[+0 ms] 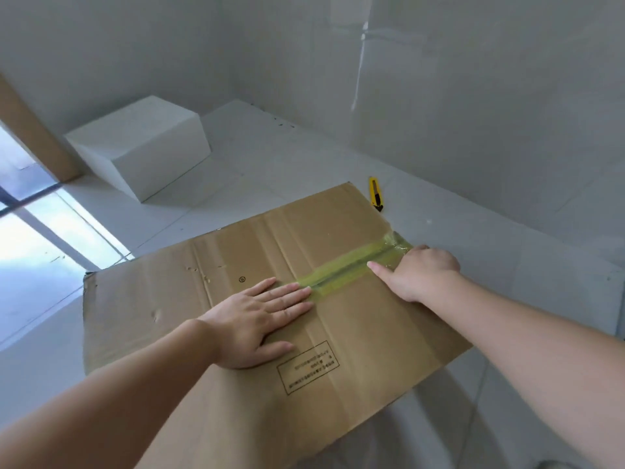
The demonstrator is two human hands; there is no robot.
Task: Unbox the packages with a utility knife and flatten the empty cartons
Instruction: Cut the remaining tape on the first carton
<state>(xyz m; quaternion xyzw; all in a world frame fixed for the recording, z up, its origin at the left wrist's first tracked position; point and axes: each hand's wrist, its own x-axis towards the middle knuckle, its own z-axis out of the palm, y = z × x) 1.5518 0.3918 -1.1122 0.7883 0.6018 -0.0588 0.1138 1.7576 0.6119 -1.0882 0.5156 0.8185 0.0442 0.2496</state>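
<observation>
The flattened brown corrugated carton (257,299) lies on the pale tiled floor (473,231); the left hand (257,319) presses it flat-fingered, the right hand (419,275) curls at its yellowish tape seam (351,265). It is likely light, stiff and springy: best gripped by its edges

bare tiled room, likely a home: white floor tiles (304,157), window (30,238).

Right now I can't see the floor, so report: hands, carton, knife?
Left hand flat on carton. Right hand curled at tape end. Utility knife on floor, untouched.
</observation>
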